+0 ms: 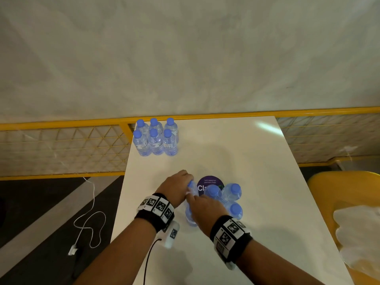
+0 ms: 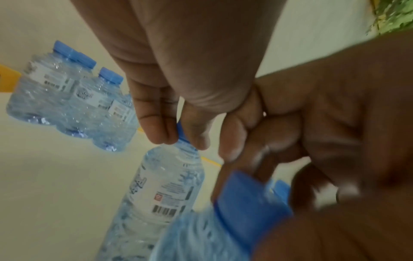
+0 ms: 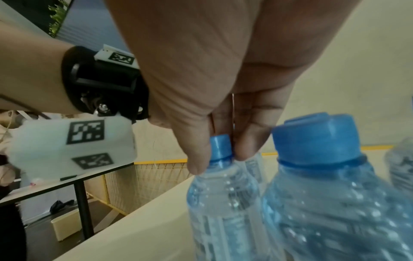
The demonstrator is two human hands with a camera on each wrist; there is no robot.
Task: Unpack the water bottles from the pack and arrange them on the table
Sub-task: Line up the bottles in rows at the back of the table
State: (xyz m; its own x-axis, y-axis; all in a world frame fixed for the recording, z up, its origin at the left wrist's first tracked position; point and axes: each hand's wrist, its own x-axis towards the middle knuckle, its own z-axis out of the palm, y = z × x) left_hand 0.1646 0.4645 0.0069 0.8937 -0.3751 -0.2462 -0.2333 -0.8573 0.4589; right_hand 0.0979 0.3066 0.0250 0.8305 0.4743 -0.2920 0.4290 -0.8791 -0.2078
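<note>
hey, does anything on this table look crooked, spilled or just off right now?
One thing: the bottle pinched at its cap by the left hand leans over, unlike the six upright bottles at the table's far left corner. The right hand is on the nearby cluster. No spill visible.

Both forearms reach forward, wrists banded in black straps with square markers. Left hand (image 1: 176,185) pinching downward with curled fingertips (image 2: 161,130). Right hand (image 1: 202,209) crossed close beside it, fingers curled.
</note>
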